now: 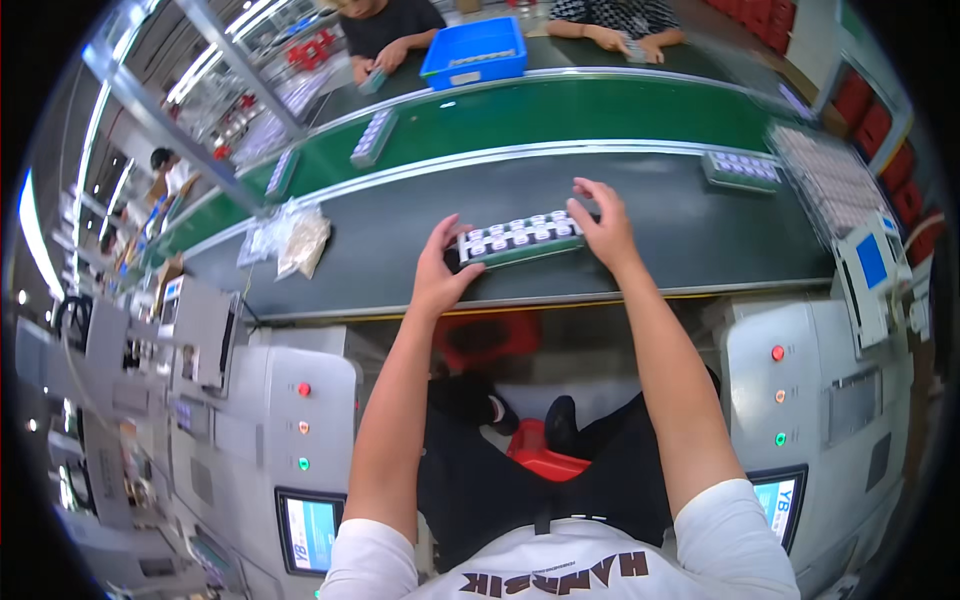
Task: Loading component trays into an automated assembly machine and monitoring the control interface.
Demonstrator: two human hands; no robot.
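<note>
Gripping a shallow tray of small white parts (520,238) by its short ends at frame centre on the dark conveyor belt (700,225), the left hand (440,270) and right hand (603,225) suggest it is light, stiff, and easily spilled if tilted.

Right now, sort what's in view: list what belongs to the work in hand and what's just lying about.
In hand:
tray of small parts, held at its ends by left hand and right hand
dark belt under it

Lying about:
plastic bags
blue bin
second tray
tray on green belt
</note>
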